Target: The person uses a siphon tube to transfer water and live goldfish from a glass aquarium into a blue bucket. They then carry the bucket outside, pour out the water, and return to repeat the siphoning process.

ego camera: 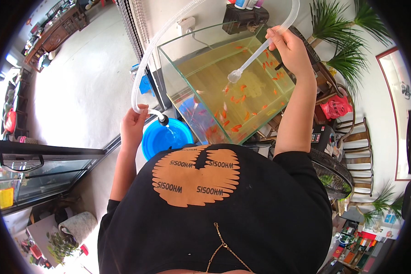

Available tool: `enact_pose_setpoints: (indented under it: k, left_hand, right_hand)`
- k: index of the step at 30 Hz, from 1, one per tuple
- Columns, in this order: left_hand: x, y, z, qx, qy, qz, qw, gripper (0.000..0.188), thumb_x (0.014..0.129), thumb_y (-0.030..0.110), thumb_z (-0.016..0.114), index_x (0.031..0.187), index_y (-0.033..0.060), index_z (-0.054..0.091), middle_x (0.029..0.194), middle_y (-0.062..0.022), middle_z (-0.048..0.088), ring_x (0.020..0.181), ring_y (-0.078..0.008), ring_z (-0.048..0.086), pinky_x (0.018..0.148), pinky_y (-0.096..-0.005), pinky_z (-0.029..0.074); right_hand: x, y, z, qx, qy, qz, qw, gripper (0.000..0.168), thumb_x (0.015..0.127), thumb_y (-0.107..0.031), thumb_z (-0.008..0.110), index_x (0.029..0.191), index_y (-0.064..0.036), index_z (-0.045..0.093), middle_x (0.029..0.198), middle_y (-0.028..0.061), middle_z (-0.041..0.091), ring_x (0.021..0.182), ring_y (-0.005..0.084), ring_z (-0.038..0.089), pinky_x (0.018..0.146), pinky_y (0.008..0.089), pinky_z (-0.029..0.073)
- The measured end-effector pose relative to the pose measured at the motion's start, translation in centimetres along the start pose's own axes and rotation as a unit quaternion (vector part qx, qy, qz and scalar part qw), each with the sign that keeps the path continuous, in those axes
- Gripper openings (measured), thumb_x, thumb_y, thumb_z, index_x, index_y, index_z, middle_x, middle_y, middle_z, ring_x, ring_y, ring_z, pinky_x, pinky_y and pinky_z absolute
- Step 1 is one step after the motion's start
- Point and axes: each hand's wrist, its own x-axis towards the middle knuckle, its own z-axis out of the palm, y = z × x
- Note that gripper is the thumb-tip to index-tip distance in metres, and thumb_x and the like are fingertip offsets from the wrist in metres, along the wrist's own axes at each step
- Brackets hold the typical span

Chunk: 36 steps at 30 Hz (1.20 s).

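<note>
My right hand (289,49) grips a clear siphon tube (255,55) slanted over a glass fish tank (191,84). The tube's flared end (234,76) is at the tank's water; I cannot tell how deep it sits. Many orange goldfish (243,98) swim in the yellowish water. From there a ribbed transparent hose (147,51) loops out of the top of the view and comes down on the left. My left hand (133,125) holds it near its black end fitting (163,120). Water runs from that fitting into a round blue plastic basin (150,140) beside the tank.
A black aquarium filter box (245,17) carrying bottles sits at the tank's back edge. A wall socket (186,25) has a cable plugged in. Nearby on the right are a red plastic bag (335,107) and a black fan (332,174). A glass door (44,171) stands at left.
</note>
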Motion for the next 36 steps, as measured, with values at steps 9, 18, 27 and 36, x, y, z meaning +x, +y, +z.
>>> enact_pose_setpoints:
  k: [9, 18, 27, 36]
  left_hand:
    - [0.2, -0.3, 0.2, -0.019, -0.008, 0.011, 1.0, 0.018, 0.092, 0.013, 0.058, 0.104, -0.0001, 0.062, 0.092, -0.0058, 0.066, 0.082, -0.0112, 0.062, 0.076, -0.0244, 0.048]
    - [0.7, 0.2, -0.2, -0.019, -0.017, 0.028, 0.999, 0.018, 0.092, 0.012, 0.057, 0.106, -0.0003, 0.06, 0.097, -0.0075, 0.066, 0.083, -0.0121, 0.061, 0.077, -0.0251, 0.048]
    - [3.1, 9.7, -2.0, -0.103, 0.046, 0.149, 0.982, 0.017, 0.095, 0.014, 0.054, 0.104, 0.0006, 0.059, 0.098, -0.0083, 0.068, 0.078, -0.0105, 0.06, 0.073, -0.0235, 0.045]
    - [7.6, 25.7, -4.4, -0.254, 0.063, 0.37, 0.891, 0.029, 0.096, 0.019, 0.052, 0.11, -0.0047, 0.057, 0.103, -0.0163, 0.066, 0.083, -0.0157, 0.064, 0.081, -0.0275, 0.051]
  right_hand:
    - [-0.8, -0.5, -0.1, 0.008, 0.016, -0.01, 1.0, 0.028, 0.095, -0.03, 0.053, 0.098, -0.003, 0.06, 0.067, 0.0, 0.054, 0.064, 0.0074, 0.048, 0.06, 0.0232, 0.038]
    - [-2.0, -0.2, 0.4, 0.016, 0.062, -0.006, 0.998, 0.028, 0.094, -0.029, 0.055, 0.096, -0.002, 0.059, 0.065, 0.0003, 0.053, 0.057, 0.007, 0.045, 0.053, 0.0235, 0.037]
    - [-2.7, 0.1, 0.4, 0.047, 0.098, 0.024, 0.994, 0.025, 0.097, -0.026, 0.051, 0.093, -0.003, 0.057, 0.068, 0.0003, 0.053, 0.065, 0.0071, 0.05, 0.06, 0.0221, 0.04]
    - [-3.6, 0.1, 0.9, 0.067, 0.072, 0.028, 0.995, 0.031, 0.095, -0.031, 0.053, 0.095, -0.001, 0.056, 0.066, 0.0028, 0.053, 0.059, 0.0089, 0.045, 0.056, 0.0247, 0.039]
